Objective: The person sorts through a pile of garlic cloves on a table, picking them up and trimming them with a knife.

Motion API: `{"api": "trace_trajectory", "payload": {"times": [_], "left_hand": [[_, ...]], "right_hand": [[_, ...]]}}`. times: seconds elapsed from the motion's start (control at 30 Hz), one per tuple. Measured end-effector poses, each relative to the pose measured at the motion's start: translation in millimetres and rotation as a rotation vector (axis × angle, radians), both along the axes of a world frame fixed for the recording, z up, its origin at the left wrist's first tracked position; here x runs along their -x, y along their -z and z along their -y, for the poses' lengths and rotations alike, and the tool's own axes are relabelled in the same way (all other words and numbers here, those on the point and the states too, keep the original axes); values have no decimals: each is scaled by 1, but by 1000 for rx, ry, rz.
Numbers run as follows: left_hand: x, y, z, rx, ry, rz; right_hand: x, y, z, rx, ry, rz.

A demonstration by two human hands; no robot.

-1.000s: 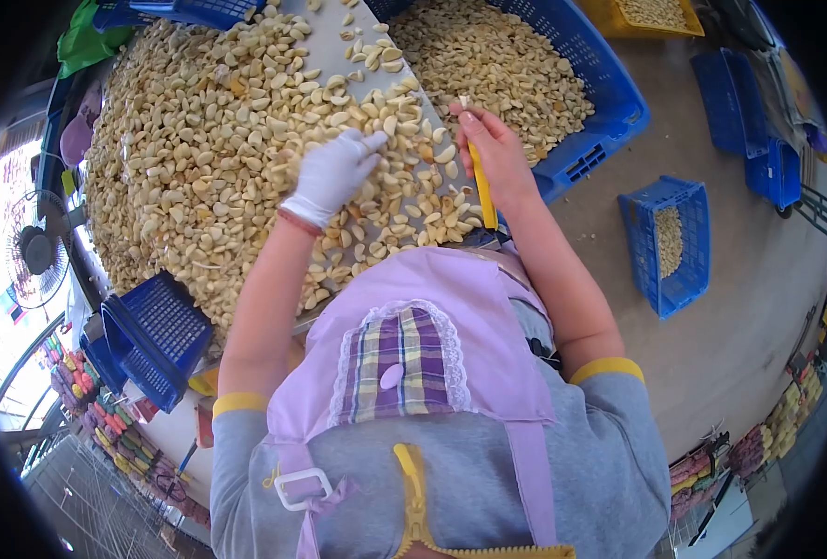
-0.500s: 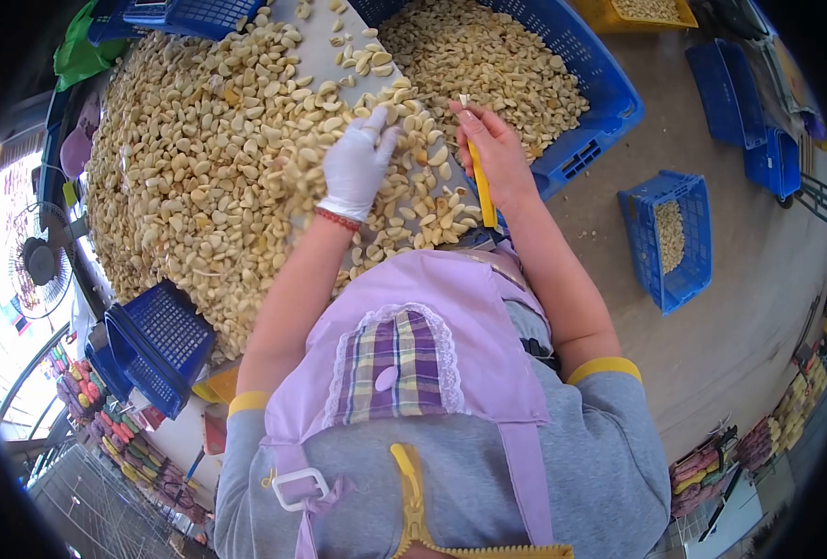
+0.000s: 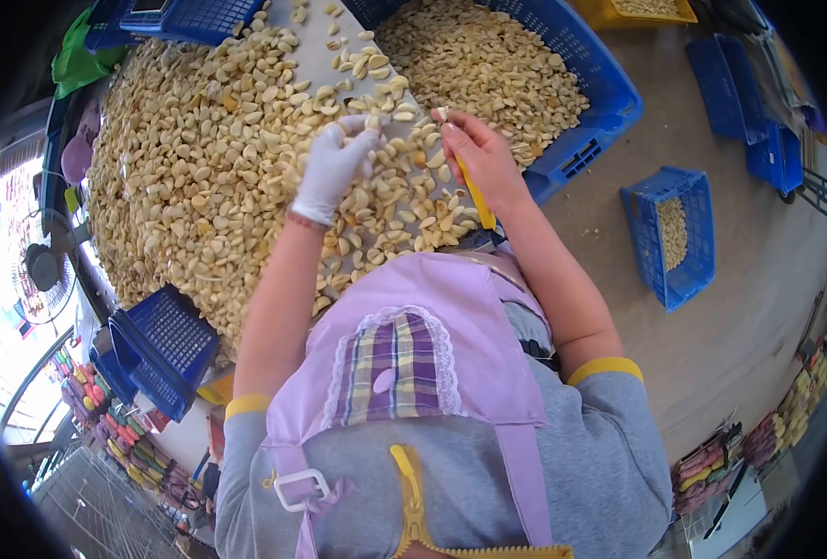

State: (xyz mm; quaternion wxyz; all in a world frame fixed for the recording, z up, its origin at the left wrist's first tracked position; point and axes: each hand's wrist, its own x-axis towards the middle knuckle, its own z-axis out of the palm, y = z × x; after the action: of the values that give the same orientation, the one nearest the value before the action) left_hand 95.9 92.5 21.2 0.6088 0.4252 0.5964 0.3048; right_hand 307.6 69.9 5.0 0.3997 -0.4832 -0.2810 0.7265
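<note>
A large heap of pale, bean-like pieces (image 3: pixel 199 158) covers the metal table (image 3: pixel 325 56). Over its right part is my left hand (image 3: pixel 334 163) in a white glove, its thumb and fingers pinching a pale piece (image 3: pixel 372 122). My bare right hand (image 3: pixel 483 158) is closed round a yellow-handled tool (image 3: pixel 475 194), whose short pale tip shows above the fingers. That hand is at the table's right edge, in front of a big blue crate (image 3: pixel 609 102) holding many similar, smaller-looking pieces (image 3: pixel 488 70).
On the floor at the right stands a small blue basket (image 3: pixel 698 233) with pale pieces in it. Blue baskets (image 3: pixel 167 345) lean at the table's lower left. A fan (image 3: pixel 43 267) stands at the left. A yellow crate (image 3: pixel 618 17) is at the top.
My left hand has moved over the heap, first right, then back left and up, and now pinches a piece. My right hand has shifted slightly left, still with the yellow tool.
</note>
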Motion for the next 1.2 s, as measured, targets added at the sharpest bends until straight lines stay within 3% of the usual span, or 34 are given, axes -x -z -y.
{"api": "trace_trajectory", "payload": {"times": [0.17, 0.27, 0.5, 0.6, 0.7, 0.8, 0.83, 0.93, 0.97, 1.07, 1.1, 1.2], "left_hand": [[1, -9, 20, 4, -114, 136], [5, -18, 24, 77, -1, 160], [-3, -28, 29, -1, 71, -16], [14, -32, 18, 143, 343, -2], [32, -9, 19, 115, 319, 734], [11, -7, 13, 17, 17, 732], [10, -2, 5, -14, 47, 528], [-13, 16, -15, -500, 321, -469], [-20, 12, -20, -616, 521, -910], [-22, 29, -23, -765, 551, -1110], [-17, 29, -24, -807, 490, -952], [-2, 23, -20, -133, 223, -213]], "right_hand": [[16, -3, 7, -106, -263, -67], [23, -15, 7, -121, -355, -65], [18, -16, 6, -141, -399, -44], [17, -13, 9, -238, -444, 22], [20, -6, 10, -156, -369, 44], [11, 0, 1, -49, -140, -41], [6, 2, -2, -25, -52, -86], [-5, 4, -10, -9, 91, -110], [-7, 4, -11, -3, 114, -101], [-11, 0, -12, -13, 138, -105], [-14, 1, -12, -15, 140, -110], [-17, 5, -9, 0, 150, -125]]}}
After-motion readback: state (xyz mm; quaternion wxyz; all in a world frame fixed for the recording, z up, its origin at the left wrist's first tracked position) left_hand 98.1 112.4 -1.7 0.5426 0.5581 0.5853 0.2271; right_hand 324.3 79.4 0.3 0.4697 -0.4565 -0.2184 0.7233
